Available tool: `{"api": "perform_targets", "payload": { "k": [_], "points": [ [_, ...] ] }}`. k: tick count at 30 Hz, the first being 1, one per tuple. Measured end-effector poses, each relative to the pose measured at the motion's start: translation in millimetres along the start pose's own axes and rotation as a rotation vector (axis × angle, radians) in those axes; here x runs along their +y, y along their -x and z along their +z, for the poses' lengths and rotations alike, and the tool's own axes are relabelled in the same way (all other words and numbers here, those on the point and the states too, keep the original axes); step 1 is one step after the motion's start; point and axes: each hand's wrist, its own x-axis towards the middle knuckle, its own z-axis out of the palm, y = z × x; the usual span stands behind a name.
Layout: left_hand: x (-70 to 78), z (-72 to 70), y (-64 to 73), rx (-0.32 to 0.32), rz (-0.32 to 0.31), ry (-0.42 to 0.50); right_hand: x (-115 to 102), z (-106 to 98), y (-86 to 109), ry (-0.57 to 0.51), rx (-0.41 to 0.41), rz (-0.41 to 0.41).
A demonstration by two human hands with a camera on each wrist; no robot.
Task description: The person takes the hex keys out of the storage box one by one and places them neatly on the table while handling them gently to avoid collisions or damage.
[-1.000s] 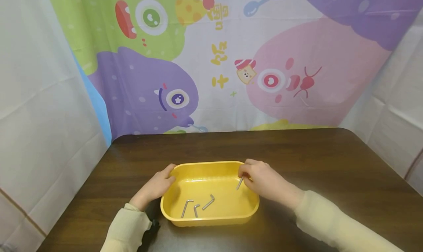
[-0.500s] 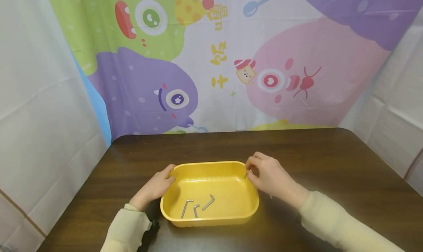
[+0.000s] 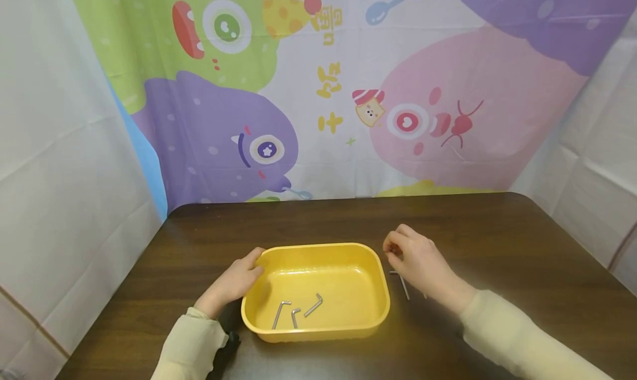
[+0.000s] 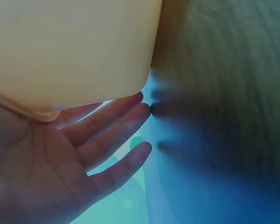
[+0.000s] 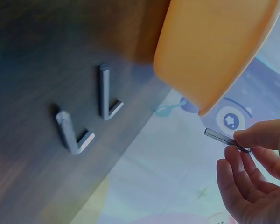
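Observation:
My left hand (image 3: 234, 279) rests on the left end of a yellow plastic tray (image 3: 318, 331), thumb over the rim. In the left wrist view, its fingers lie fairly straight and spread along the tray's outer wall. Three L-shaped metal hex keys lie inside: one at left (image 3: 278, 315), a short-looking one (image 3: 295, 317), and one farther right (image 3: 313, 305). To the tray's right, my right hand (image 3: 415, 258) is raised, pinching another hex key (image 5: 219, 136) between thumb and fingers. Below it, two hex keys lie on the table, one nearer the tray (image 5: 104, 91), another beside it (image 5: 70, 133).
The dark wooden table (image 3: 473, 225) extends behind and to the right of the tray. A cartoon-printed curtain (image 3: 318, 170) hangs behind its far edge. Pale cloth hangs on the left (image 3: 64, 147) and right sides.
My right hand has moved right, out over the tray's right rim, carrying the pinched hex key. Hex keys on the table below it have come into view. The left hand and tray stay still.

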Motion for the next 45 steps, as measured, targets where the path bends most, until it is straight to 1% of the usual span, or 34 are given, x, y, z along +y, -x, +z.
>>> {"api": "perform_targets", "payload": {
  "k": [5,10,15,23,31,45],
  "points": [
    [-0.3,0.3,-0.2,0.001,0.005,-0.020,8,-2,5.5,0.027,-0.014,0.033],
    [-0.5,0.3,-1.0,0.000,0.004,-0.017,17,-6,11.4,0.047,-0.051,0.086],
    [-0.9,0.3,-1.4,0.001,-0.005,-0.012,25,-8,16.7,0.067,-0.082,0.121],
    [-1.7,0.6,-1.8,0.000,-0.006,-0.013,33,-11,24.0,0.077,-0.184,0.196],
    [-2.1,0.1,-2.9,0.000,0.003,-0.036,40,-13,30.2,0.100,-0.226,0.224],
    [-1.3,0.0,-2.2,0.007,0.009,-0.046,53,-13,37.9,0.083,-0.319,0.291]
  ]
}}
